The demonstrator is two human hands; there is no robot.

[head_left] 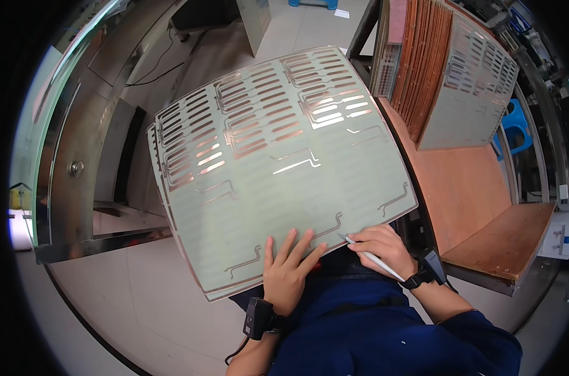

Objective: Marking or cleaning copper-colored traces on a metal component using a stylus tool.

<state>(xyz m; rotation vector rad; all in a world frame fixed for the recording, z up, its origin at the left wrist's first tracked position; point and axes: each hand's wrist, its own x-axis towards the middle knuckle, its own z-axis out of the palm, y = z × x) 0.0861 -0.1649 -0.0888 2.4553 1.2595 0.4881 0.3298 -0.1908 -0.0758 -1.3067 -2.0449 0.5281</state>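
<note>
- Toward four o'clock, the tip of the white pen (384, 266) was too small to tell whether it touched the panel (253, 203).
- At twelve, the upper edge cut off a blue plastic object (313, 3).
- At six, the lower edge cropped the navy shirt (384, 344).

1. Illumination: bright and largely even across the panel (203, 250); dimmer inside the metal frame (65, 141), beyond the panel's left edge.
2. Glare: copper traces (297, 165) flash white at mid-panel and toward its far right corner; white glow at left rim.
3. Distortion: straight edges bow outward; corners black.
4. Focus: panel crisp; right rim soft.
</note>
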